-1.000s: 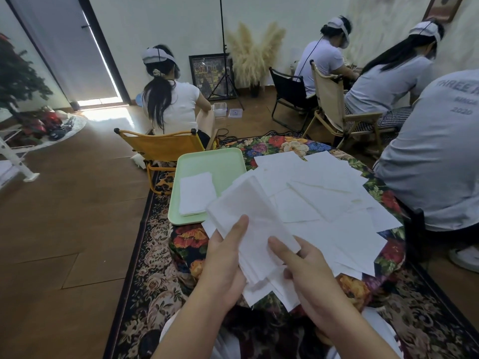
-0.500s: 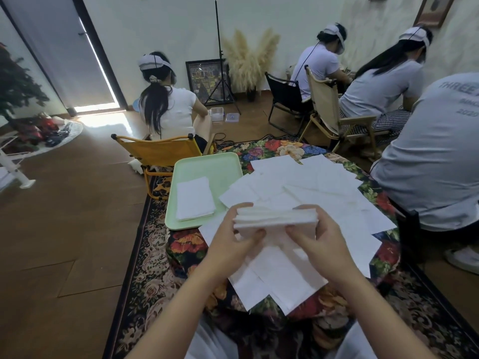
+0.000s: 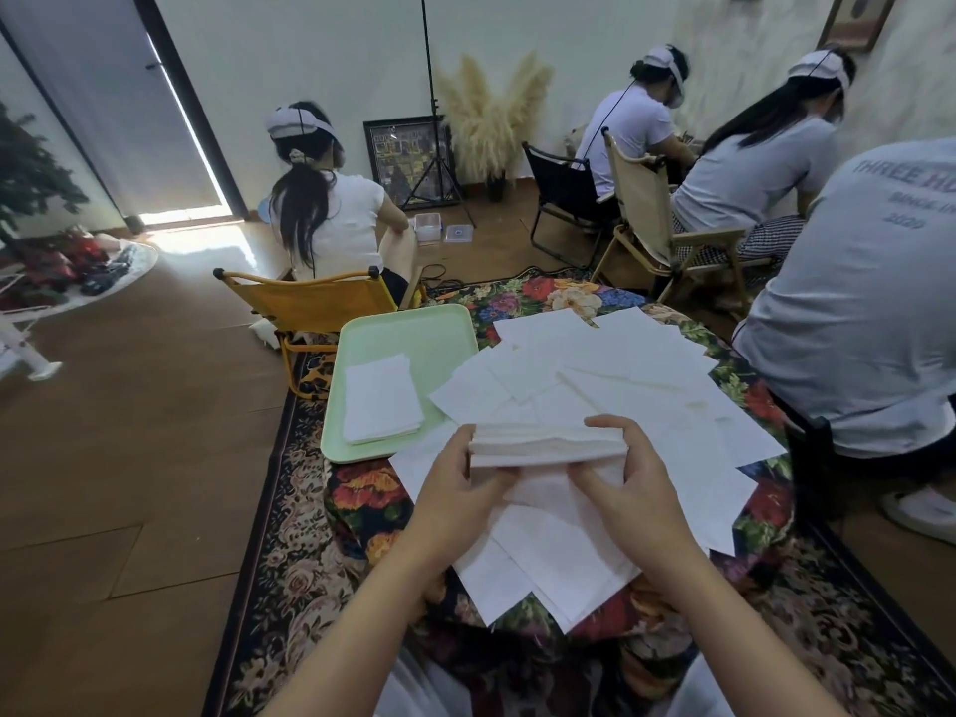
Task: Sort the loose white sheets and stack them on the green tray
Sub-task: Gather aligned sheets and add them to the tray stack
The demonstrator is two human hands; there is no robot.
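Note:
A squared-up bundle of white sheets is held flat above the table, its edge toward me. My left hand grips its left end and my right hand grips its right end. Beneath and beyond it, several loose white sheets lie fanned across the floral tablecloth. The green tray sits at the table's left side, and a small neat stack of white sheets lies on its near half.
A yellow folding chair with a seated person stands just beyond the tray. Another person in a grey shirt sits close on the right. Wooden chairs, a tripod and a patterned rug surround the table.
The sheets I was holding fanned and upright have been gathered into a flat, aligned bundle between both hands. The bundle has moved slightly away from me over the table.

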